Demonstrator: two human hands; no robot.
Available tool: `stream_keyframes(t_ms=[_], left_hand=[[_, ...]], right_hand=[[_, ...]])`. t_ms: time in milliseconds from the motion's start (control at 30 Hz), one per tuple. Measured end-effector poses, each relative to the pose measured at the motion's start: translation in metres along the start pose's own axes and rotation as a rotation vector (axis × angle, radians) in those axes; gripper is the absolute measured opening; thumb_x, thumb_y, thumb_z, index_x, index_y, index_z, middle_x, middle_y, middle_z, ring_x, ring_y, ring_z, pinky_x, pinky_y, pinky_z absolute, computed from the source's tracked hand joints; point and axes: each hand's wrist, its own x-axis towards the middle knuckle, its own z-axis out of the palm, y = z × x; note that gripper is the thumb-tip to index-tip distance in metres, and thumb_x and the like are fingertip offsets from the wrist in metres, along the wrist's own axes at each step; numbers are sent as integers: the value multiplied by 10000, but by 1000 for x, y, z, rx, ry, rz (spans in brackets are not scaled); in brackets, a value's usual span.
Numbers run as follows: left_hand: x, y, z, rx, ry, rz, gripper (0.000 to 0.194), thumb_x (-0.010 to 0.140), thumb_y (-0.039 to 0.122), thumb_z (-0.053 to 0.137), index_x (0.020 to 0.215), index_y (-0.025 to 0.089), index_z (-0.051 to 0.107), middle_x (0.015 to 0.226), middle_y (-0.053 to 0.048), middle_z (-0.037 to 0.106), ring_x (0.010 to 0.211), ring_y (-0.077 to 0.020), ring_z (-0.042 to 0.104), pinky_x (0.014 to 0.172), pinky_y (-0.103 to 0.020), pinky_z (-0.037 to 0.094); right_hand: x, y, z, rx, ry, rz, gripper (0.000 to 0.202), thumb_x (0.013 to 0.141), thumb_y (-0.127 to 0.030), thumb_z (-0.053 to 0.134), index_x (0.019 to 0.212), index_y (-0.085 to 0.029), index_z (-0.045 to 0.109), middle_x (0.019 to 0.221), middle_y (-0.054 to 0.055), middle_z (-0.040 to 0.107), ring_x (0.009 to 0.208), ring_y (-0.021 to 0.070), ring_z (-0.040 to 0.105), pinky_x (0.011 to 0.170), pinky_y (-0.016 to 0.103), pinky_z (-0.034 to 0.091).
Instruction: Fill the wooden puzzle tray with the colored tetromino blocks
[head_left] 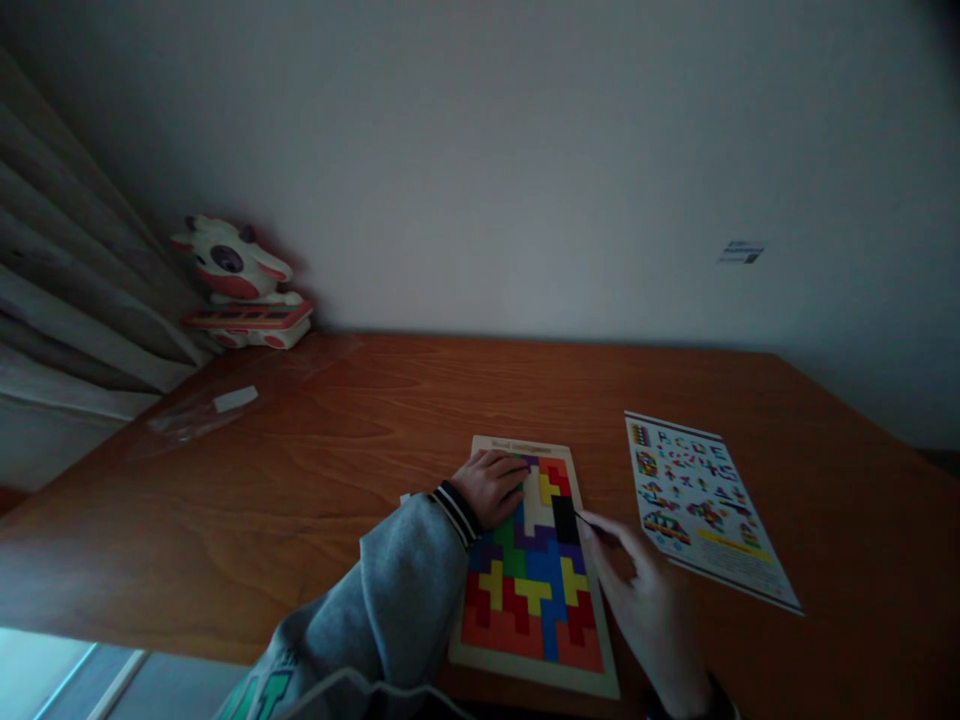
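A wooden block-puzzle board (534, 682) lies on the table, filled largely with coloured pieces in red, yellow, blue, green and purple. A bare pale area (534, 505) shows in its upper part. Beside that sits a black rectangular piece (565, 520). My left hand (489, 487) rests flat on the board's upper left, fingers stretched out over the pieces and hiding some of them. At the right edge my right hand (637, 590) pinches a thin dark pointed tool (590, 522), whose tip reaches the black piece's edge; its kind is unclear.
Right of the board lies a printed pattern sheet (705, 510). A cow-shaped toy keyboard (251, 318) stands at the back left, near a curtain (67, 270). Clear plastic wrapping (191, 418) lies on the table's left side. The wall (510, 180) borders the back edge.
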Motion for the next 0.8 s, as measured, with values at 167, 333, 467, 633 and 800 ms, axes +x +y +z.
stream_keyframes(t_ms=[167,333,467,633,800], left_hand=[[2,1,-4,-9,8,6,355,951,358,472,1189,167,652,1238,-108,664,1107,-270,585,930,-457,498],[3,4,-12,-6,-27,12,352,951,342,486,1222,171,631,1255,-116,655,1123,-267,585,947,-453,495],[3,4,-11,-2,-19,-4,345,948,351,497,1205,172,642,1255,-106,659,1123,-274,588,935,-451,499],[2,4,-8,2,-4,2,346,945,346,500,1199,164,648,1257,-101,662,1110,-283,595,919,-456,505],[3,3,-9,-1,-12,4,343,940,343,506,1199,170,647,1247,-113,659,1119,-272,586,936,-449,498]], right_hand=[[29,-7,23,-117,-80,-158,292,985,-300,446,1142,-247,687,1017,77,723,882,208,711,787,336,584],[31,1,42,-293,-148,-266,326,988,-232,410,1155,-254,690,1008,84,678,861,215,670,787,365,565],[29,3,48,-324,-248,-317,288,984,-239,446,1137,-217,689,958,85,641,859,219,635,794,368,548],[34,0,47,-425,-295,-327,295,995,-316,443,1114,-203,688,888,78,615,833,221,613,758,373,510],[32,-3,47,-483,-276,-305,287,994,-312,439,1097,-202,684,858,78,611,816,227,602,746,379,488]])
